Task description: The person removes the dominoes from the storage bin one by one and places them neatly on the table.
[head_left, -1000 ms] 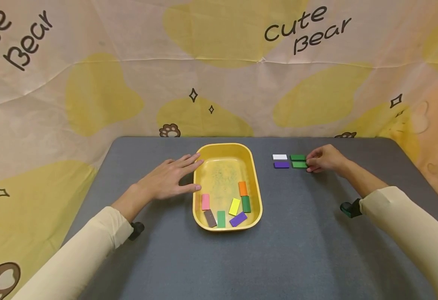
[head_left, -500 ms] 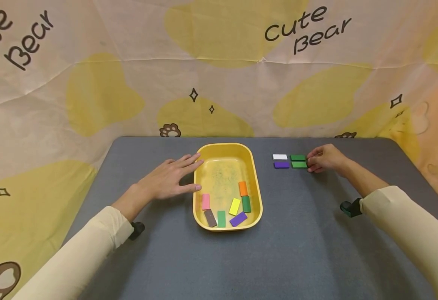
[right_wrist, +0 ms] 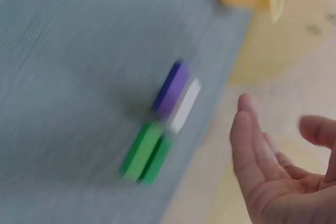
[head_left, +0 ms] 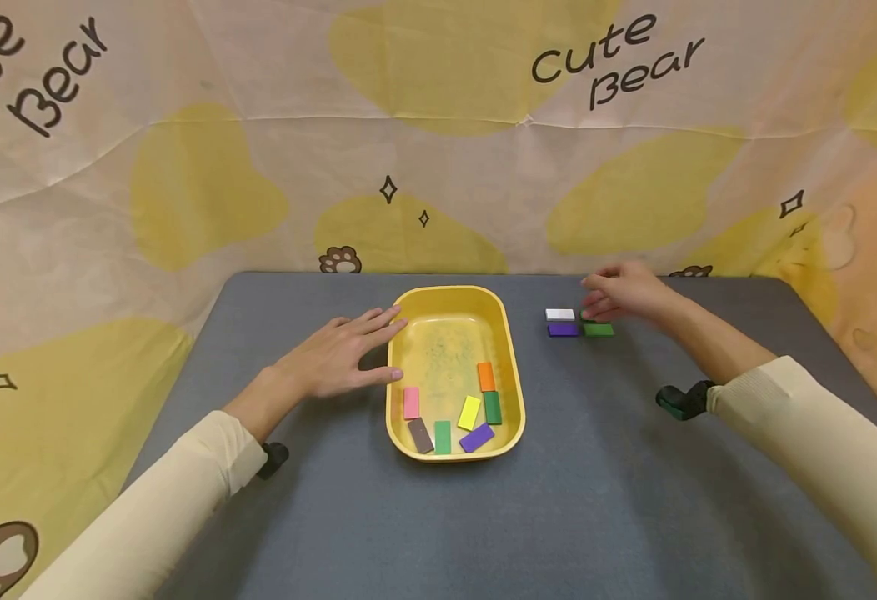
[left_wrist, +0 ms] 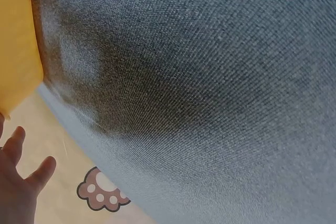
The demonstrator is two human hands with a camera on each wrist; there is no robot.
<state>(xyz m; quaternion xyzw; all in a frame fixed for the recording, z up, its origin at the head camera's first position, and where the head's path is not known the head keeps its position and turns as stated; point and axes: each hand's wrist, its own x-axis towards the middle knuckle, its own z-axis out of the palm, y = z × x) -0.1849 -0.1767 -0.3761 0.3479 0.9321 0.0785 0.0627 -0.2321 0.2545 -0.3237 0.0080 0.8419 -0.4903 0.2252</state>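
Note:
My left hand (head_left: 341, 357) rests with spread, straight fingers on the left rim of a yellow tray (head_left: 511, 350). Over the far right of the table hovers my right hand (head_left: 629, 292), holding nothing; the right wrist view shows its thumb apart from the fingers. Below and beside it four small flat blocks form a two-by-two group: white (head_left: 560, 315), purple (head_left: 563, 331), light green (head_left: 598, 331) and dark green (right_wrist: 157, 160). In the head view the fingers mostly cover the dark green one.
Inside the tray's near half lie several loose blocks: pink (head_left: 412, 402), brown (head_left: 420, 435), green (head_left: 443, 437), yellow (head_left: 469, 412), purple (head_left: 477, 437), dark green (head_left: 492, 407) and orange (head_left: 487, 377). A patterned cloth (head_left: 438, 167) hangs behind the grey table (head_left: 438, 533).
My right hand has left the right ends of the two green blocks, lifting and moving left and away from me. The left hand and the tray have stayed put.

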